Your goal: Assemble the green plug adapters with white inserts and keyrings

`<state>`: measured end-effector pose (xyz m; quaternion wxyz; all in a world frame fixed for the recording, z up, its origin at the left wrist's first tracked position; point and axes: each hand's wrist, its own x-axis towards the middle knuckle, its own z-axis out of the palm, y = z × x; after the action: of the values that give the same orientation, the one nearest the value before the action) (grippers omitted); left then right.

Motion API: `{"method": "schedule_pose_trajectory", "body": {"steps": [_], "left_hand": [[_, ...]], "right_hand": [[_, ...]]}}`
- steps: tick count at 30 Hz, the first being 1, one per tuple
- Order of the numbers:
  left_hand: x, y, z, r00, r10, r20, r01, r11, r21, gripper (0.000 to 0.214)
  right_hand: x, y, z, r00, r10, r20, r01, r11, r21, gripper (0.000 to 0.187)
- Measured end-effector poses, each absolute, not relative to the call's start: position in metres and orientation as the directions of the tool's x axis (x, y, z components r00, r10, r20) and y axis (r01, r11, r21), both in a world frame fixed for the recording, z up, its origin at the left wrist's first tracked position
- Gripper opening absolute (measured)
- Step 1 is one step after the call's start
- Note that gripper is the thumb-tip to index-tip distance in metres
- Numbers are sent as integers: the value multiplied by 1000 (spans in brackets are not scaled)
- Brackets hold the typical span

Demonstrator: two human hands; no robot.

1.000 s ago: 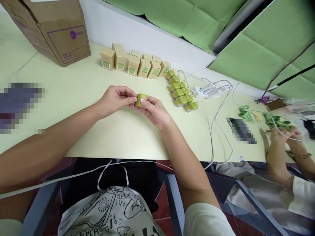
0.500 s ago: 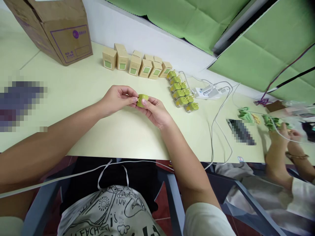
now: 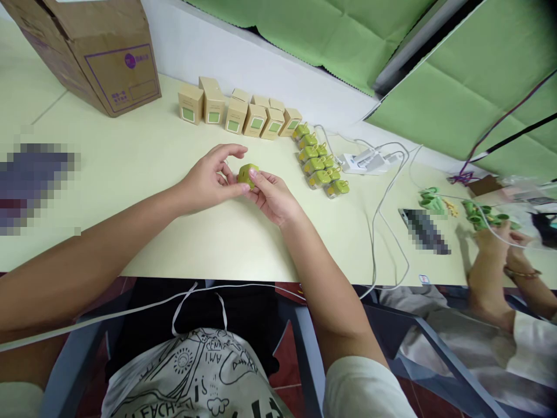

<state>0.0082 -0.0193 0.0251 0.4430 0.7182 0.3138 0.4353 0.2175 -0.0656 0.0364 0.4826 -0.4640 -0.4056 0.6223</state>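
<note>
A small green cube-shaped gadget point(image 3: 247, 174) is held just above the pale table point(image 3: 143, 157), near its middle. My right hand point(image 3: 272, 197) pinches it from below and the right, fingers closed on it. My left hand point(image 3: 209, 177) is beside it on the left, its fingers spread and curved, with the fingertips close to the gadget but loosened from it. Behind the hands stands a row of small tan cartons point(image 3: 237, 111) with green labels, and to their right a cluster of several more green gadgets point(image 3: 319, 162).
A big cardboard box point(image 3: 93, 49) stands at the back left. A white power strip point(image 3: 368, 161) with cables point(image 3: 383, 203) lies at the right. Further right another person's hands point(image 3: 505, 238) handle green parts point(image 3: 483, 212). A phone point(image 3: 424, 231) lies near the front edge.
My left hand has let go of the green gadget and opened its fingers. The gadget has turned in my right hand, which still holds it.
</note>
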Motion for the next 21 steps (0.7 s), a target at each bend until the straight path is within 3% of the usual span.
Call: {"method": "schedule_pose_trajectory", "body": {"steps": [3, 8, 13, 17, 21], "left_hand": [[8, -24, 27, 487, 777, 399, 205, -546, 812, 70], [4, -17, 28, 351, 863, 364, 242, -459, 855, 61], [-9, -4, 37, 178, 898, 403, 262, -438, 860, 58], [-15, -4, 43, 331, 849, 412, 386, -520, 762, 57], [-17, -9, 46, 506, 781, 365, 528, -616, 585, 52]], "right_hand": [[216, -67, 38, -158, 969, -187, -194, -216, -957, 60], [221, -63, 38, -124, 970, -211, -237, -235, -943, 50], [235, -54, 31, 0, 980, -198, -330, -187, -925, 9], [239, -50, 25, 150, 975, -161, -285, -113, -952, 24], [239, -48, 20, 180, 976, -125, -195, -90, -977, 37]]}}
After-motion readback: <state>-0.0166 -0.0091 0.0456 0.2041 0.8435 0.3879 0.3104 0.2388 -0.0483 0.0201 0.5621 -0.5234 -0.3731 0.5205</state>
